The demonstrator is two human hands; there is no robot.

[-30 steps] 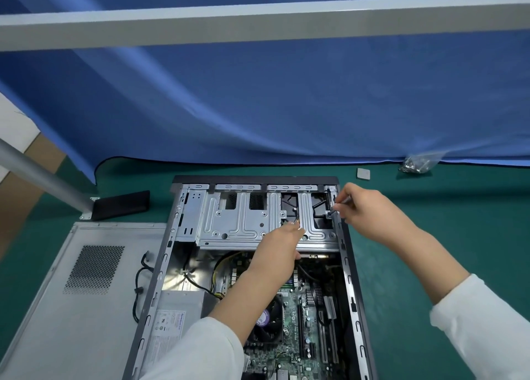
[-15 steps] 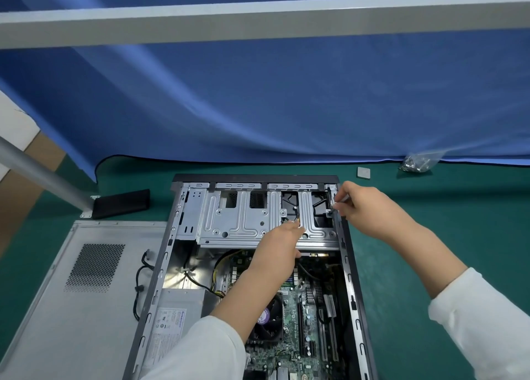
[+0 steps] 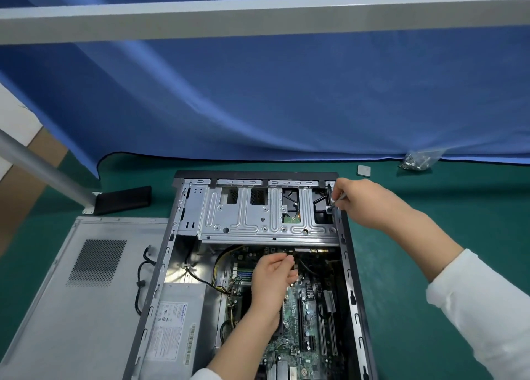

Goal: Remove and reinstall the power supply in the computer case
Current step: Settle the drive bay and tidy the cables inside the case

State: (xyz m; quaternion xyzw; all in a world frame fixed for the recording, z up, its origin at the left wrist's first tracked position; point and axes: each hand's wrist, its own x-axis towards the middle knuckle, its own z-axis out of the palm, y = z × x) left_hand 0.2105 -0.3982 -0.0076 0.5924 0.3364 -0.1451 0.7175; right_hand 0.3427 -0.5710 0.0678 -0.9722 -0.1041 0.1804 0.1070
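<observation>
Step in hand looks like freeing a cable under the drive cage (image 3: 266, 222): pull straight, by the connector. Left hand (image 3: 274, 276) fingers curl around something dark over the motherboard (image 3: 304, 316); what it is, I cannot tell. Right hand (image 3: 364, 204) pinches a thin metal tool at the cage's right corner. Power supply (image 3: 175, 322) sits in the computer case (image 3: 351, 265), near-left corner.
</observation>
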